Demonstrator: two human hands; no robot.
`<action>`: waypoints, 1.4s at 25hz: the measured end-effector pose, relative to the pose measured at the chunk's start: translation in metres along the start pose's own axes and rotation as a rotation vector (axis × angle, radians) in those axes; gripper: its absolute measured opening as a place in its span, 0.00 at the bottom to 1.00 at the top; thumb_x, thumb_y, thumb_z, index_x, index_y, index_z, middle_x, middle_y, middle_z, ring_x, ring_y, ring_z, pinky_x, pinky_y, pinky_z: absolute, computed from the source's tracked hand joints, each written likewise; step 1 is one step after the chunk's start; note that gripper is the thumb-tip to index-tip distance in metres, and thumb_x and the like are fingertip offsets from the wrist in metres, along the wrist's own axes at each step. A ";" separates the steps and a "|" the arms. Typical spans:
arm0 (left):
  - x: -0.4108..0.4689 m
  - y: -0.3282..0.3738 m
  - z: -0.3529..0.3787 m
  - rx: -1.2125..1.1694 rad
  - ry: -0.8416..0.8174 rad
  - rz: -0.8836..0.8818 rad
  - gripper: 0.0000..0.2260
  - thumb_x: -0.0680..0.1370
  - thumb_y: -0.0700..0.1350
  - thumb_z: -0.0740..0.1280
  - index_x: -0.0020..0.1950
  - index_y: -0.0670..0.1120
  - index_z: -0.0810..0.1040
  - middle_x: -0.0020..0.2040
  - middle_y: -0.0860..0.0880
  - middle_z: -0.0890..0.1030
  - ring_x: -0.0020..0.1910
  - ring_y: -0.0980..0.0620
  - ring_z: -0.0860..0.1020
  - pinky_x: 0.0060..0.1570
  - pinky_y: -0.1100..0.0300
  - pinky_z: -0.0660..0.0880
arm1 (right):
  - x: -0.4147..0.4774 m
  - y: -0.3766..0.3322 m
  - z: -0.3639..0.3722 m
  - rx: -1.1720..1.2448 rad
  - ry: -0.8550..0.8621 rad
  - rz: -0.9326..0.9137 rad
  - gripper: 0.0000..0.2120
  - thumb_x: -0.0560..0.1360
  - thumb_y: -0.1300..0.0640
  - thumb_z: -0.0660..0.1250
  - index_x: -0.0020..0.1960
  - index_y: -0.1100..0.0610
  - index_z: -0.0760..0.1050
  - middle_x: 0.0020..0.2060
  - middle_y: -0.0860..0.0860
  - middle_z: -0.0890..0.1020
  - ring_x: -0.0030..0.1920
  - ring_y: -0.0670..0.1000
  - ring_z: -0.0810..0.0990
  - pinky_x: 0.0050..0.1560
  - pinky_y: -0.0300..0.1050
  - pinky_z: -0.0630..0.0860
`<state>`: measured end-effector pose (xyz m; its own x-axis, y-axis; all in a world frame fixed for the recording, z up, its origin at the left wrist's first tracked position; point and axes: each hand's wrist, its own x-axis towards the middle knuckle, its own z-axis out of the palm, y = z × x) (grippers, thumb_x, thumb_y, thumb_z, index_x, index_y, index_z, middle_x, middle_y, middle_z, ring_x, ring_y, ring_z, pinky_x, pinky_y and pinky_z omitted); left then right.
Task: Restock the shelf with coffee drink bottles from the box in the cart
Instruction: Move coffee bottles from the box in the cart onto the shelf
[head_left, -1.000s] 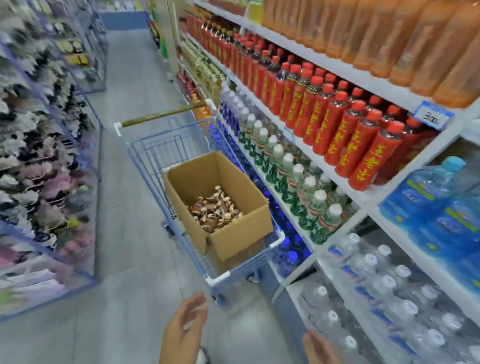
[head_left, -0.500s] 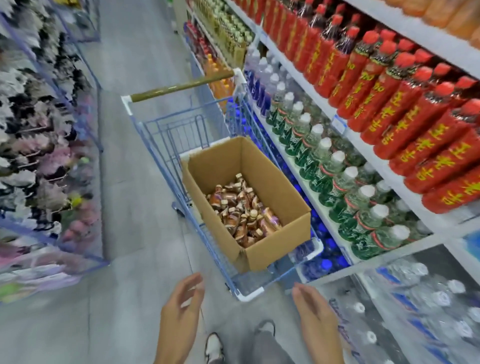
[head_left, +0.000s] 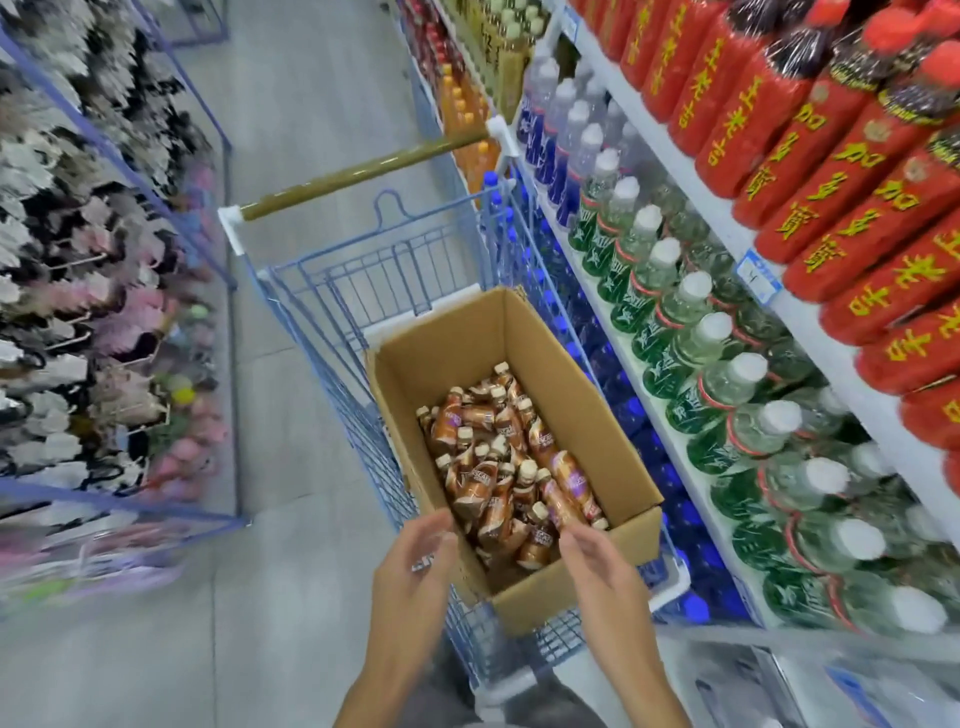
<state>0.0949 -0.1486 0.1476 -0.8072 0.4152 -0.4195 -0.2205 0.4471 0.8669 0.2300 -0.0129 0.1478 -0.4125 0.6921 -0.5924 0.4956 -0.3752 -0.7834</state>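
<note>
Both empty, spread hands, left hand (head_left: 415, 566) and right hand (head_left: 597, 571), flank coffee bottles (head_left: 511, 467) in box (head_left: 587, 415).

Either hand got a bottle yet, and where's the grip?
Nothing is held. The left hand and right hand are both open and empty at the near end of the box; the bottles lie loose inside.

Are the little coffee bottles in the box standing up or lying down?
Mostly lying down. The coffee bottles lie jumbled in a heap inside the box, caps pointing different ways.
</note>
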 end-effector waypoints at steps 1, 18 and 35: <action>0.011 0.006 0.007 0.009 -0.005 -0.002 0.08 0.81 0.46 0.67 0.58 0.57 0.81 0.54 0.65 0.82 0.55 0.68 0.78 0.49 0.73 0.73 | 0.009 -0.004 0.001 0.000 -0.001 0.022 0.09 0.81 0.45 0.65 0.60 0.43 0.78 0.55 0.38 0.82 0.56 0.37 0.78 0.50 0.32 0.70; 0.399 -0.148 0.133 0.673 -0.119 -0.501 0.28 0.80 0.56 0.62 0.74 0.39 0.66 0.71 0.37 0.72 0.69 0.36 0.70 0.70 0.45 0.67 | 0.176 0.021 0.073 0.060 0.260 0.367 0.03 0.78 0.51 0.71 0.51 0.44 0.81 0.52 0.39 0.83 0.53 0.39 0.79 0.45 0.31 0.70; 0.308 -0.041 0.077 -0.058 -0.240 -0.561 0.22 0.74 0.55 0.74 0.62 0.44 0.79 0.52 0.45 0.86 0.52 0.46 0.85 0.56 0.50 0.79 | 0.185 0.048 0.069 0.193 0.360 0.519 0.10 0.80 0.49 0.67 0.59 0.50 0.78 0.55 0.46 0.83 0.55 0.46 0.81 0.41 0.34 0.73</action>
<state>-0.1026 0.0223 -0.0383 -0.4150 0.2987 -0.8594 -0.6114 0.6080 0.5065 0.1247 0.0548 -0.0124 0.1411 0.5418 -0.8286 0.4013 -0.7964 -0.4525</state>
